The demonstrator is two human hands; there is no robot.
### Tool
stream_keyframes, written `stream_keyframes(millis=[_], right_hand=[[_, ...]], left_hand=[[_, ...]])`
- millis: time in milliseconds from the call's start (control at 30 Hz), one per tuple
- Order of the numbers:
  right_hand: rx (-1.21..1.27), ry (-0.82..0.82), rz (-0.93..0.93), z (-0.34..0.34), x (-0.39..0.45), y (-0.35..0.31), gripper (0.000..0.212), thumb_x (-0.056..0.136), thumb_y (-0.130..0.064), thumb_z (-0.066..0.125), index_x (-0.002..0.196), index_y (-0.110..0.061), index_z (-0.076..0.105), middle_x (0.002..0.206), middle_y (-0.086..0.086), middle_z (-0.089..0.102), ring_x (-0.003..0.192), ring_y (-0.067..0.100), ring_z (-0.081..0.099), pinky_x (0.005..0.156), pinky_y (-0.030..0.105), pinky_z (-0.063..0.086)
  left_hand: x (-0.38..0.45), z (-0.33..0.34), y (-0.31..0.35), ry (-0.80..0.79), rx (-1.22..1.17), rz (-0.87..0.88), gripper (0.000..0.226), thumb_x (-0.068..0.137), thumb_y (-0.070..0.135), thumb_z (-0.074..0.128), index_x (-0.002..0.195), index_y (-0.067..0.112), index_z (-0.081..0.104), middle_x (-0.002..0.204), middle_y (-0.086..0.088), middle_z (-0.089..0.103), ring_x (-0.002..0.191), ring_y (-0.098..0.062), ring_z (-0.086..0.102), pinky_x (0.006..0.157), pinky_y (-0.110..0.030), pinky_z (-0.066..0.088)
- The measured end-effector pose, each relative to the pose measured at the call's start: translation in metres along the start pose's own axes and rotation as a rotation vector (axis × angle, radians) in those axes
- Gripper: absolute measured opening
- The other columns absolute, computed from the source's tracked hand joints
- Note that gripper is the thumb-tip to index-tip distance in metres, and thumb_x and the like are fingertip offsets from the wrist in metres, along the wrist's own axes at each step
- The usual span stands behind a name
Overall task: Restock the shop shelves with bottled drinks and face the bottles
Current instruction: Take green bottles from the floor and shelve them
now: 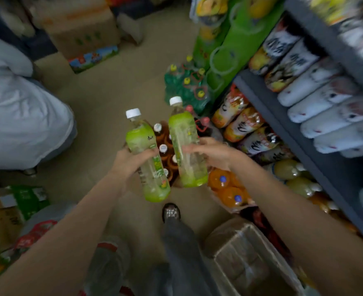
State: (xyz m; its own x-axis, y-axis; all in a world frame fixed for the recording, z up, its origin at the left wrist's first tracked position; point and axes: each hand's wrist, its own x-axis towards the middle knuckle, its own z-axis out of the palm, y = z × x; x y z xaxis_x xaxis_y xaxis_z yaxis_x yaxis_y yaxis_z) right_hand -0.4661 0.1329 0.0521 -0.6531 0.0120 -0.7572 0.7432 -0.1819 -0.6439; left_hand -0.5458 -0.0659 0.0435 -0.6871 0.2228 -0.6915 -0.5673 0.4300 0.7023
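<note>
I hold two green-labelled drink bottles with white caps over the shop floor. My left hand (131, 161) grips the left bottle (148, 159) around its middle. My right hand (210, 152) grips the right bottle (186, 146) the same way. Both bottles tilt slightly, caps pointing away from me. Below them sits an open case of brown bottles (164, 150) with white caps. The dark shelf unit (287, 133) stands at the right, its rows filled with lying bottles.
Orange bottles (229, 186) lie in a box at the shelf foot. A pack of green bottles with yellow caps (187, 86) stands ahead. Cardboard boxes (80, 28) are stacked at the back, another box (246, 259) by my leg. A person in white (20, 112) crouches at the left.
</note>
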Motion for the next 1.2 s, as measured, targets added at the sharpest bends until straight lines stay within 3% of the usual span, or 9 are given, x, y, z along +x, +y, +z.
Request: stream_keyframes(millis=[133, 267, 333, 533, 700, 833, 967, 1067, 1200], right_hand=[[0.186, -0.010, -0.171, -0.020, -0.132, -0.018, 0.017, 0.082, -0.015, 0.062, 0.099, -0.011, 0.063, 0.084, 0.000, 0.073, 0.078, 0.013, 0.068, 0.072, 0.028, 0.055], [0.372, 0.031, -0.400, -0.031, -0.275, -0.028, 0.055, 0.035, -0.031, 0.092, 0.082, -0.010, 0.076, 0.084, 0.008, 0.074, 0.075, 0.019, 0.071, 0.064, 0.028, 0.057], [0.439, 0.114, -0.502, -0.030, -0.342, -0.027, 0.062, 0.026, -0.036, 0.095, 0.081, -0.011, 0.077, 0.084, 0.010, 0.074, 0.074, 0.020, 0.071, 0.060, 0.030, 0.057], [0.286, 0.710, -0.584, -0.047, -0.515, 0.011, 0.032, 0.083, -0.009, 0.062, 0.114, -0.005, 0.054, 0.092, 0.010, 0.068, 0.075, 0.019, 0.068, 0.069, 0.033, 0.058], [0.222, 1.174, -0.718, -0.070, -0.615, 0.071, 0.034, 0.077, 0.005, 0.067, 0.107, -0.007, 0.055, 0.086, 0.003, 0.066, 0.075, 0.014, 0.064, 0.068, 0.030, 0.052], [0.152, 1.495, -0.744, -0.101, -0.700, 0.121, 0.040, 0.070, 0.006, 0.074, 0.105, -0.008, 0.059, 0.089, 0.004, 0.065, 0.074, 0.000, 0.065, 0.068, 0.021, 0.055], [0.214, 1.684, -0.737, -0.147, -0.774, 0.191, 0.064, 0.060, -0.012, 0.083, 0.120, -0.011, 0.059, 0.115, 0.013, 0.064, 0.104, 0.030, 0.062, 0.088, 0.048, 0.052], [0.193, 1.781, -0.696, -0.184, -0.817, 0.246, 0.054, 0.067, -0.002, 0.079, 0.116, -0.008, 0.058, 0.108, 0.009, 0.065, 0.098, 0.025, 0.061, 0.086, 0.038, 0.052], [0.196, 1.788, -0.774, -0.250, -0.870, 0.301, 0.041, 0.074, 0.004, 0.071, 0.107, -0.013, 0.052, 0.090, -0.004, 0.062, 0.080, 0.010, 0.059, 0.064, 0.015, 0.051]], left_hand=[[-0.082, 0.030, 0.046, -0.140, 0.097, 0.211, 0.029, 0.072, 0.022, 0.077, 0.098, 0.013, 0.067, 0.097, -0.006, 0.068, 0.085, -0.019, 0.064, 0.076, -0.028, 0.049], [-0.173, 0.067, 0.097, -0.237, 0.143, 0.383, 0.032, 0.074, 0.022, 0.077, 0.102, 0.011, 0.065, 0.096, -0.001, 0.064, 0.086, -0.014, 0.060, 0.069, -0.020, 0.046], [-0.216, 0.090, 0.126, -0.292, 0.172, 0.487, 0.029, 0.073, 0.021, 0.077, 0.098, 0.014, 0.063, 0.090, 0.004, 0.061, 0.083, -0.012, 0.059, 0.062, -0.019, 0.045], [-0.362, 0.176, 0.188, -0.601, 0.278, 0.749, 0.030, 0.074, 0.028, 0.077, 0.097, 0.021, 0.059, 0.083, 0.013, 0.060, 0.077, -0.004, 0.056, 0.065, -0.020, 0.043], [-0.463, 0.255, 0.197, -0.752, 0.372, 0.930, 0.042, 0.069, 0.028, 0.080, 0.104, 0.014, 0.061, 0.101, -0.001, 0.066, 0.096, -0.018, 0.061, 0.085, -0.031, 0.048], [-0.531, 0.332, 0.186, -0.893, 0.382, 1.087, 0.044, 0.064, 0.017, 0.083, 0.102, 0.019, 0.059, 0.102, -0.003, 0.066, 0.098, -0.020, 0.062, 0.085, -0.032, 0.049], [-0.596, 0.416, 0.162, -0.949, 0.423, 1.203, 0.067, 0.056, 0.030, 0.088, 0.114, 0.019, 0.057, 0.119, -0.006, 0.060, 0.111, -0.024, 0.056, 0.097, -0.042, 0.046], [-0.636, 0.482, 0.133, -0.996, 0.438, 1.228, 0.068, 0.059, 0.028, 0.086, 0.118, 0.016, 0.055, 0.120, -0.007, 0.060, 0.113, -0.024, 0.055, 0.099, -0.043, 0.044], [-0.686, 0.567, 0.105, -0.980, 0.410, 1.232, 0.070, 0.059, 0.032, 0.085, 0.119, 0.020, 0.051, 0.123, -0.003, 0.054, 0.117, -0.023, 0.051, 0.100, -0.043, 0.042]])
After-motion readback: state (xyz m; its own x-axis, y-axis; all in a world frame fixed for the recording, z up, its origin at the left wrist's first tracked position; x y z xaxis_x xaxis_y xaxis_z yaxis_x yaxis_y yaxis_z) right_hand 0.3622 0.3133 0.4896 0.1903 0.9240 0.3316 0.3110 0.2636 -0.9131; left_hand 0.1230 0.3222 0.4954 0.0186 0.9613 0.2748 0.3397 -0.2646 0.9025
